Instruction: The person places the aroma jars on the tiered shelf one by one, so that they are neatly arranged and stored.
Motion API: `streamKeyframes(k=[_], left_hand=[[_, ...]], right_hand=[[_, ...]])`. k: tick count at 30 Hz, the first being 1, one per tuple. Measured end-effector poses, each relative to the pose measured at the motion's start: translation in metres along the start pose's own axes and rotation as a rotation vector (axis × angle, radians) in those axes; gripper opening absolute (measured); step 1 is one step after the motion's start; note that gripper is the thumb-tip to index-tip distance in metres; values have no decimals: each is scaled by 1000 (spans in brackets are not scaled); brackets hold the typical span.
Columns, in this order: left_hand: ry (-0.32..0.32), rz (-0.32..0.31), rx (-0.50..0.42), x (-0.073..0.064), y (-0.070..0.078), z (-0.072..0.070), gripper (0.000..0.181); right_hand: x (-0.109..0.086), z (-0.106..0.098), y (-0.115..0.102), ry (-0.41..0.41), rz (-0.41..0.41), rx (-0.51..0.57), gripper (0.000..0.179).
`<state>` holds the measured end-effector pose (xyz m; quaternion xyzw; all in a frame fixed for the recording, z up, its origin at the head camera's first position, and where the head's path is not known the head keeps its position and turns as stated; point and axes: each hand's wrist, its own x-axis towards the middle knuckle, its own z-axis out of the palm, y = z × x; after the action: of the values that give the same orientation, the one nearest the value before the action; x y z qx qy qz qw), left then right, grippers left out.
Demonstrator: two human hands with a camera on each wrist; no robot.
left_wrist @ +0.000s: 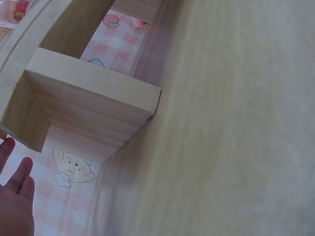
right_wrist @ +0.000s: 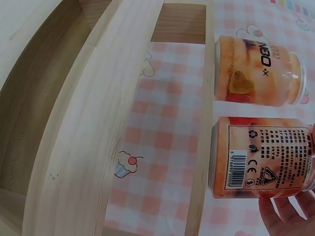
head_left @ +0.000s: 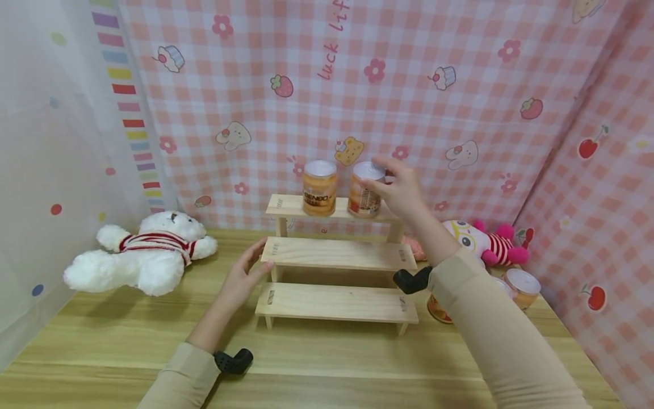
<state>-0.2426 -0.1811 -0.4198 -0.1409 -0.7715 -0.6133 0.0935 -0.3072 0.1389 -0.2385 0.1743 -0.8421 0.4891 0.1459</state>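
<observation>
A wooden three-step display stand [head_left: 339,253] stands on the table. On its top step are two orange labelled jars with pale lids. My right hand [head_left: 403,187] holds the right jar [head_left: 364,196] near its lid, thumb in front and fingers on the far side. This jar's barcode panel [right_wrist: 263,162] faces the right wrist view, and its base is at the step. Beside it, slightly apart, stands the left jar [head_left: 319,190]. My left hand [head_left: 242,278] is at the left end of the middle step, fingers extended; its fingertips [left_wrist: 22,167] are by the wood edge.
A white teddy bear [head_left: 153,250] in a striped sweater lies left of the stand. To the right lies a pink striped plush toy [head_left: 490,244]. More jars [head_left: 522,287] stand near it, partly behind my right sleeve. Checked cloth [head_left: 327,113] hangs behind.
</observation>
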Motion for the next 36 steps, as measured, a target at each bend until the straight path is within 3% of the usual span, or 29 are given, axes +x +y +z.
streamKeyframes(k=[17,22,36], left_hand=[[-1,15,-1,1,-1,0,60],[0,31,-3,1,-2,0,60],[-6,32,-23,0,3,0,59]], right_hand=[[3,2,1,8,55,-52,61],[0,1,1,0,71,-20,64],[-42,-17,11,34,15,3,61]])
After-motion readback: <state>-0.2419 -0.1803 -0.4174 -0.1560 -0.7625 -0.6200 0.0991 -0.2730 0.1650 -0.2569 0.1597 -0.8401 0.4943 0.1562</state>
